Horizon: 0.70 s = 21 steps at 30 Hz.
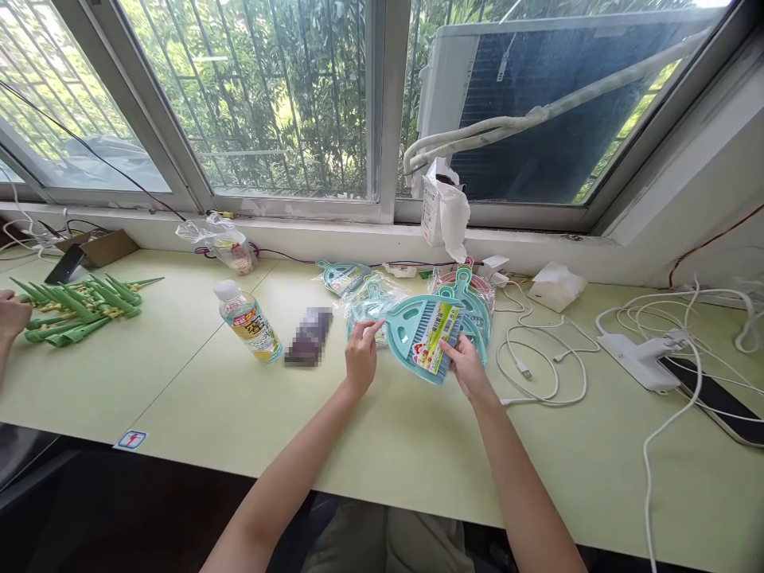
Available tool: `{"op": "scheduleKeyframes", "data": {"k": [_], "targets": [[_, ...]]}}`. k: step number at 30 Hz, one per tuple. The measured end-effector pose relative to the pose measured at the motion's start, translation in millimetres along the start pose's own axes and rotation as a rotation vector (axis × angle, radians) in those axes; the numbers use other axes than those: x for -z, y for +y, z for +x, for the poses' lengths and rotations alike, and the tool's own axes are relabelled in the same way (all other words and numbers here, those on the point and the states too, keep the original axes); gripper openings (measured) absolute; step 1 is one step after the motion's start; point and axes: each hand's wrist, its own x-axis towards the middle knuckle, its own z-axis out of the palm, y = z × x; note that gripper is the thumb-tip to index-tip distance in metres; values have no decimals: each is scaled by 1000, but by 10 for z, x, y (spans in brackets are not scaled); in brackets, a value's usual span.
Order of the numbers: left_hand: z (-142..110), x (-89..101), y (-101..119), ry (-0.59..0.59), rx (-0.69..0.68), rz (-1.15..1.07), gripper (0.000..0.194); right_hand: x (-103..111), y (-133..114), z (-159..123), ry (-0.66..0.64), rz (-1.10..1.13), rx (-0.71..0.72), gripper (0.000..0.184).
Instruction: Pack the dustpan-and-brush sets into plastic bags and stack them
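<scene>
Left hand (pixel 361 358): here we go, fingers closed on the handle end of the dustpan (pixel 396 334)!
Right hand (pixel 469 368): gripping the brush (pixel 419 350), thumb on its bright label (pixel 434 330).
Dustpan: held between both hands, over the table (pixel 208 422).
Behind: more dustpans (pixel 373 296), plastic-wrapped.
Bottle (pixel 251 322): standing off to the left.
</scene>
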Motion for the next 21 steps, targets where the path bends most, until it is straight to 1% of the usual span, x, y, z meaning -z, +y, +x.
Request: {"op": "scheduleKeyframes", "data": {"k": [2,5,6,7,8,10,11,12,13,15,16,17,18,19,21], "targets": [[-17,-7,42,-9,-7,-87,37,-73,10,-36,-23,15,11,57],[-62,-12,119,-59,-54,-162,35,-141,28,-68,23,63,60,60],[-80,-13,145,-34,-65,-163,37,-155,34,-75,41,81,75,60],[-95,-12,168,34,-63,-158,45,-168,39,-81,57,98,90,61],[-101,-7,186,135,-43,-152,57,-179,44,-88,73,115,107,61],[-76,19,202,358,55,-176,79,-202,53,-102,94,131,136,61],[-42,39,200,418,124,-227,84,-213,58,-108,98,130,148,62],[3,62,192,412,197,-314,84,-224,63,-115,98,127,157,62],[55,83,182,345,267,-431,81,-235,70,-119,94,121,162,62],[154,113,163,96,370,-693,75,-257,90,-126,75,110,165,63],[188,117,158,-35,402,-795,72,-269,102,-127,66,105,163,63],[207,112,159,-142,425,-862,71,-281,116,-129,60,100,161,64],[209,99,163,-222,443,-898,70,-293,131,-130,57,95,159,64],[196,80,170,-277,462,-908,70,-305,145,-132,55,93,158,64],[141,31,183,-345,507,-893,74,-321,171,-133,63,89,164,63]]}}
